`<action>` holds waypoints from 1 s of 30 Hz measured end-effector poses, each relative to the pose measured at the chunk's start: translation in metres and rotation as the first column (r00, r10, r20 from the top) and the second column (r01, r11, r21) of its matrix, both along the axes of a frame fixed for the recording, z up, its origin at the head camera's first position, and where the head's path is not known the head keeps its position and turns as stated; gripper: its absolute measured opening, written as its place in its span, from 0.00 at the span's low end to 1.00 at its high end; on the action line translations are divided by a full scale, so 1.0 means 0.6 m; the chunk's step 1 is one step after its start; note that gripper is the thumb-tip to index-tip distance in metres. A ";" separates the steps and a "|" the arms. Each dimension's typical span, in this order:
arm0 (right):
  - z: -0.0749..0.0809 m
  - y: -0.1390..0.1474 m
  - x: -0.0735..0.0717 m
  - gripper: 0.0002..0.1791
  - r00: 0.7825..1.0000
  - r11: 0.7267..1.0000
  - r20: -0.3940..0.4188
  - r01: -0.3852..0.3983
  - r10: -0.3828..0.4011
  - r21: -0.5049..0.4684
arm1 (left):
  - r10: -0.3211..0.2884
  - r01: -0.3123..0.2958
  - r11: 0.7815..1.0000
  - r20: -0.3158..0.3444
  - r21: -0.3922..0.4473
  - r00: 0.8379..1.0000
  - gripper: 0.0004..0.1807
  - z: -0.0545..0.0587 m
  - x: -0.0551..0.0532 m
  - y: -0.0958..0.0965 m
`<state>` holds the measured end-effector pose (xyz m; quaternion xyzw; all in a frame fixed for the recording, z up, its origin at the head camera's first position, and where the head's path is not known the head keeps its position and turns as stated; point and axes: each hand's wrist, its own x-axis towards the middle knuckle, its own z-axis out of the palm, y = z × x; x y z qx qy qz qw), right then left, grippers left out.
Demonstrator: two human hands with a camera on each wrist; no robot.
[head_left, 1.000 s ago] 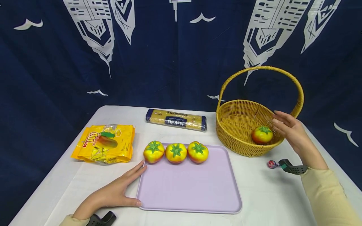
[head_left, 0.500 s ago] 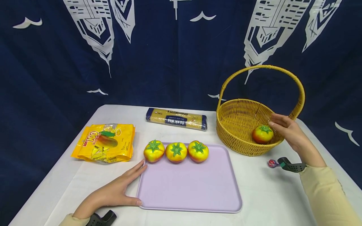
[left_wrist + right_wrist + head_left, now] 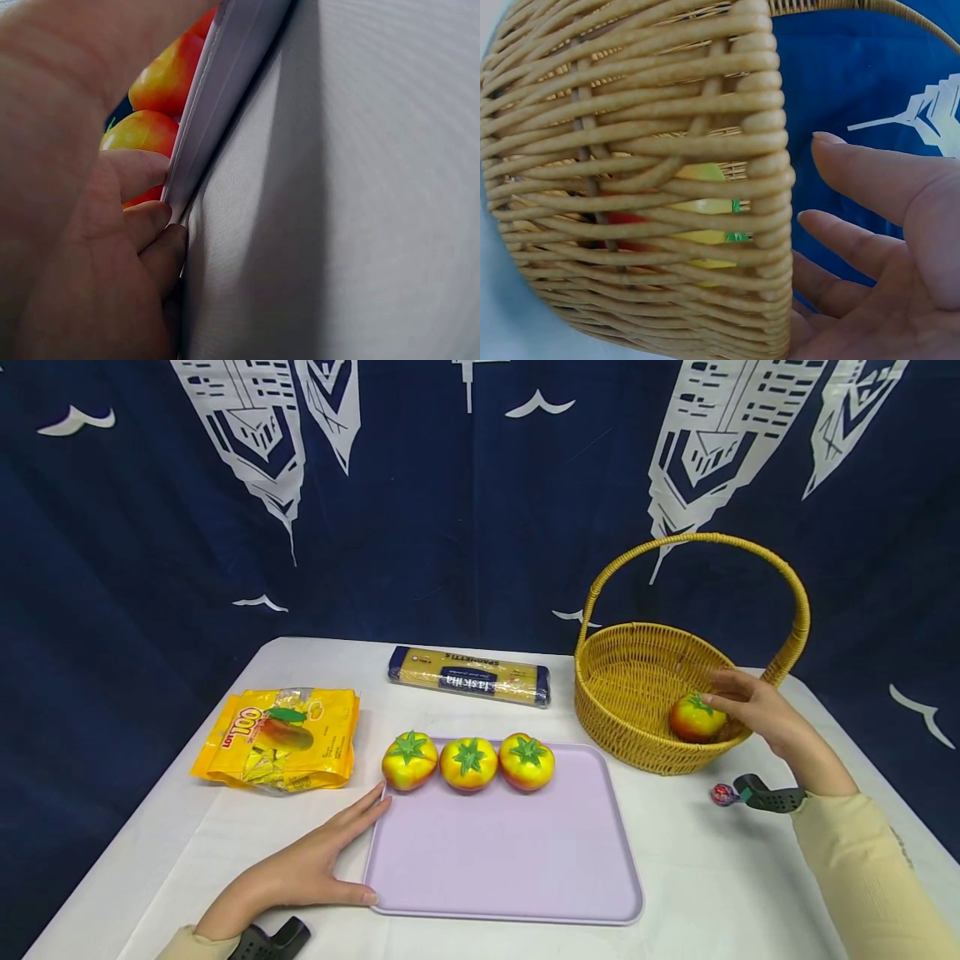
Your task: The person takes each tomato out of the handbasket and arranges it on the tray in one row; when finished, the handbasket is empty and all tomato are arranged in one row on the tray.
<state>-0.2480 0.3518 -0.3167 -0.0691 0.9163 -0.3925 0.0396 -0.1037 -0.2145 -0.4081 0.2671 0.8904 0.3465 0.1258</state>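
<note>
My right hand (image 3: 776, 718) reaches over the right rim of a wicker basket (image 3: 622, 685), its thumb overlapping the red-yellow tomato (image 3: 686, 722) inside. In the right wrist view, the thumb and fingers are spread apart beside the basket's rim, and the tomato shows in pieces through the weave. My left hand (image 3: 307, 864) rests against the left edge of a lilac tray (image 3: 502, 860), fingers stretched toward the back corner and thumb at the near one. Along the tray's back edge sit three more tomatoes (image 3: 468, 766) in a row, with green star-shaped leaves.
A yellow candy bag (image 3: 281, 739) lies on the left of the white table (image 3: 697, 877). Behind the tray is a pack of spaghetti (image 3: 468, 677). A small wrapped lollipop (image 3: 723, 794) lies in front of the basket. The basket's tall handle (image 3: 697, 537) arches above it.
My right hand has lowered and moved left into the basket, its thumb coming over the tomato there. The left hand, tray and row of tomatoes stay put.
</note>
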 end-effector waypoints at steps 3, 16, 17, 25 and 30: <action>0.001 -0.001 -0.002 0.37 1.000 0.999 0.022 -0.009 0.008 0.037 | -0.004 0.004 1.000 -0.002 0.001 1.000 0.56 0.000 -0.001 0.001; 0.007 -0.021 -0.011 0.38 0.997 0.997 0.077 -0.031 0.025 0.072 | -0.010 0.010 1.000 -0.007 0.005 1.000 0.56 0.002 -0.001 0.002; 0.007 -0.021 -0.011 0.38 0.996 0.997 0.082 -0.032 0.026 0.074 | -0.009 0.009 1.000 -0.006 0.006 1.000 0.56 0.002 -0.001 0.002; 0.005 -0.023 -0.016 0.37 0.995 0.987 0.091 -0.063 0.050 0.149 | -0.007 0.007 1.000 -0.011 -0.003 1.000 0.56 0.002 -0.001 0.001; 0.005 -0.028 -0.018 0.36 0.994 0.970 0.077 -0.095 0.080 0.224 | -0.007 0.007 1.000 -0.039 0.003 0.999 0.56 0.003 0.002 0.000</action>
